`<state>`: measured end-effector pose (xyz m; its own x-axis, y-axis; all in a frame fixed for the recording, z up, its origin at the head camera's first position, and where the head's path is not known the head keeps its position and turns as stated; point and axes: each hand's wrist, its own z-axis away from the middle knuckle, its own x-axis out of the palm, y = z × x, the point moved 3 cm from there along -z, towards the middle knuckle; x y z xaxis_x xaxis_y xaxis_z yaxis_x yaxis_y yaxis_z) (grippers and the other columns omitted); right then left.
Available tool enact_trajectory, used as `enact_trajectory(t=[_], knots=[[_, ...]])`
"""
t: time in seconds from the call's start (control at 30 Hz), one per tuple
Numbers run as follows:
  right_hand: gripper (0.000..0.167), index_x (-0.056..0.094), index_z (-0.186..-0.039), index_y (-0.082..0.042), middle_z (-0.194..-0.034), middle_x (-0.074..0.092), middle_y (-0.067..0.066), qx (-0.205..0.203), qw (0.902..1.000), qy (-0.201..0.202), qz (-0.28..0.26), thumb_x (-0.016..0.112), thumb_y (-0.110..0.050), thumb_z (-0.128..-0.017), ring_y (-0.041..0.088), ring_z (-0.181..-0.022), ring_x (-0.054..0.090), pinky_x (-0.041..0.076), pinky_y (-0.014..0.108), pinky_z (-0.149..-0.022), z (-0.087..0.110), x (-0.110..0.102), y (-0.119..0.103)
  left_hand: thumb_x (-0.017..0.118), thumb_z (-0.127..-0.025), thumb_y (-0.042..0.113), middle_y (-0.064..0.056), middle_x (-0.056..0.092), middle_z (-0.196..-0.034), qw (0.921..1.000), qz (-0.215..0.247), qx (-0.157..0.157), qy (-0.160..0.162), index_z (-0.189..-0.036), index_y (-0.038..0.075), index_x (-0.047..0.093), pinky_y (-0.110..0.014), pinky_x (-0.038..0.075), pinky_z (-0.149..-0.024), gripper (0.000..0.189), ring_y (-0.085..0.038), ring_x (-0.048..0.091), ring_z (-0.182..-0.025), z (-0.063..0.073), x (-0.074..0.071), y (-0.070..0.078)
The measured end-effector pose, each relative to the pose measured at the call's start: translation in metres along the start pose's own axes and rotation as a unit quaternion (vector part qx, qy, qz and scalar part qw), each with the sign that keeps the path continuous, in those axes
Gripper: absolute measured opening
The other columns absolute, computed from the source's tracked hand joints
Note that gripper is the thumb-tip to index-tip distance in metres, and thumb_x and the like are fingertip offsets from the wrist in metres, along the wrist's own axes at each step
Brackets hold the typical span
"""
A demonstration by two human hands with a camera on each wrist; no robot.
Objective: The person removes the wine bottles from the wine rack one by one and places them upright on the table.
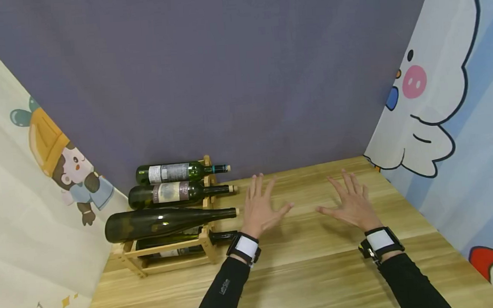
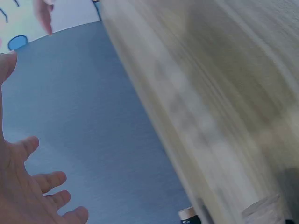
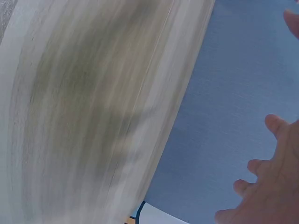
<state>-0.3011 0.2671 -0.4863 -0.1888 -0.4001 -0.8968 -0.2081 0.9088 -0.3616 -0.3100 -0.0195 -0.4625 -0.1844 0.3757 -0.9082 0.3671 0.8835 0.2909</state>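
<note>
Corked dark bottles point(image 1: 165, 222) lie sideways on a wooden rack point(image 1: 207, 246).

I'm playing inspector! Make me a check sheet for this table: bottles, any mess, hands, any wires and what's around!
Surface: wooden table, pale with streaky grain.
Job's things: three bottles lie on their sides atop a wooden rack; at least one more lies below.
Clutter: nothing seen.
Hands: left hand and right hand spread over the table, both holding nothing; the left is nearer the bottles.
Cables: nothing seen.
Surroundings: dark backdrop behind, cartoon-printed hangings at both sides.
</note>
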Motion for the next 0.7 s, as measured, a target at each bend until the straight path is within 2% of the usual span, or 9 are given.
enact_trajectory(t=[0.17, 0.33, 0.53, 0.7], knots=[[0.109, 0.031, -0.161, -0.019, -0.172, 0.004, 0.022, -0.004, 1.0000, 0.001, -0.002, 0.072, -0.074, -0.077, 0.053, -0.156, 0.001, 0.004, 0.084, -0.112, -0.002, 0.001, -0.005, 0.052, -0.088, 0.080, -0.016, 0.015, -0.172, 0.9996, -0.001, 0.000, 0.030, -0.164, 0.029, 0.025, -0.056, 0.016, -0.127, 0.096, -0.035, 0.009, -0.161, 0.003, -0.019, -0.005], [0.109, 0.029, -0.162, -0.020, -0.173, 0.000, 0.020, -0.008, 0.9999, 0.002, -0.007, 0.072, -0.073, -0.077, 0.051, -0.157, -0.001, 0.002, 0.084, -0.112, -0.003, 0.000, -0.010, 0.058, -0.086, 0.078, -0.015, 0.016, -0.172, 0.9983, 0.015, -0.009, 0.055, -0.164, 0.030, 0.024, -0.053, 0.011, -0.129, 0.097, -0.033, 0.006, -0.161, 0.007, -0.038, -0.014], [0.109, 0.028, -0.162, -0.022, -0.173, 0.000, 0.018, -0.014, 0.9998, 0.004, -0.012, 0.073, -0.073, -0.077, 0.050, -0.157, -0.001, 0.003, 0.083, -0.112, -0.004, -0.002, -0.017, 0.056, -0.084, 0.082, -0.013, 0.013, -0.173, 0.9980, 0.019, -0.014, 0.059, -0.164, 0.031, 0.023, -0.050, 0.004, -0.130, 0.099, -0.030, 0.000, -0.162, 0.011, -0.054, -0.025], [0.109, 0.028, -0.163, -0.022, -0.174, -0.004, 0.015, -0.021, 0.9996, 0.003, -0.021, 0.074, -0.071, -0.077, 0.047, -0.158, -0.004, 0.002, 0.082, -0.113, -0.005, -0.004, -0.024, 0.057, -0.083, 0.082, -0.012, 0.013, -0.173, 0.9976, 0.022, -0.013, 0.064, -0.163, 0.032, 0.024, -0.049, 0.004, -0.130, 0.100, -0.028, -0.001, -0.162, 0.015, -0.066, -0.036]])
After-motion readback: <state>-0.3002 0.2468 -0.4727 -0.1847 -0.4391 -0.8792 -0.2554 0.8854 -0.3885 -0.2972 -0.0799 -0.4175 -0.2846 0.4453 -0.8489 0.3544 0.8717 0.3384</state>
